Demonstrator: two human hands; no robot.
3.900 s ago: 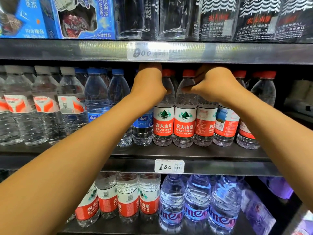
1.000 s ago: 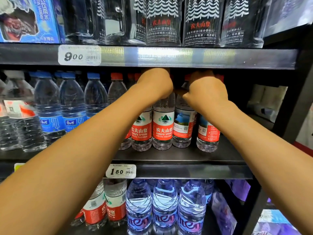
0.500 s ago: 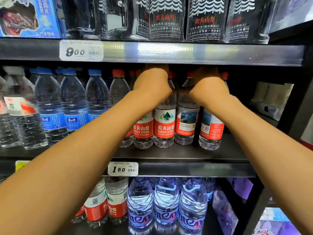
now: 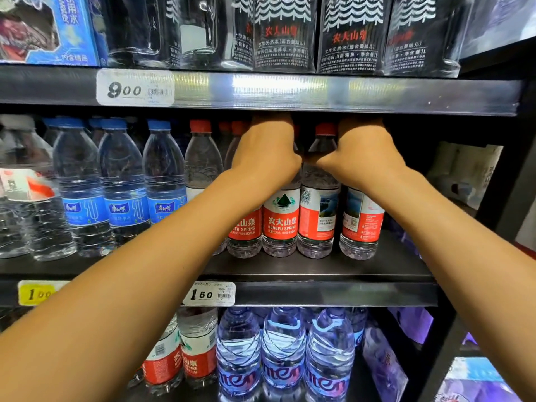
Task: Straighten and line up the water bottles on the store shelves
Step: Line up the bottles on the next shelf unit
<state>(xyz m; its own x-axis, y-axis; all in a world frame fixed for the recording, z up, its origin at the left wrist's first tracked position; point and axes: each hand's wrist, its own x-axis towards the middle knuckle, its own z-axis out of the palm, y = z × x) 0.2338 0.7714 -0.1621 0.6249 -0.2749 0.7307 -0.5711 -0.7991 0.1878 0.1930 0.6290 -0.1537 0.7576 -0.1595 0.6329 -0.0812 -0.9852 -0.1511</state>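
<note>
A row of red-capped, red-labelled water bottles (image 4: 280,219) stands upright on the middle shelf (image 4: 319,269). My left hand (image 4: 265,152) is closed over the top of one whose label faces front. My right hand (image 4: 362,153) grips the top of the rightmost bottle (image 4: 361,221), whose label is turned sideways. Between my hands stands another bottle (image 4: 319,213), red cap showing, label also turned away. The necks under both hands are hidden.
Blue-labelled bottles (image 4: 124,198) fill the shelf's left part. The upper shelf's edge (image 4: 290,88) hangs just above my knuckles, with black-labelled bottles (image 4: 351,33) on it. Purple-tinted bottles (image 4: 284,358) stand on the lower shelf. A dark upright post (image 4: 504,181) closes the right side.
Over the last seconds the view and both hands have shifted right along the red-label row. In the last half second both hands have stayed gripping the bottle tops with hardly any movement.
</note>
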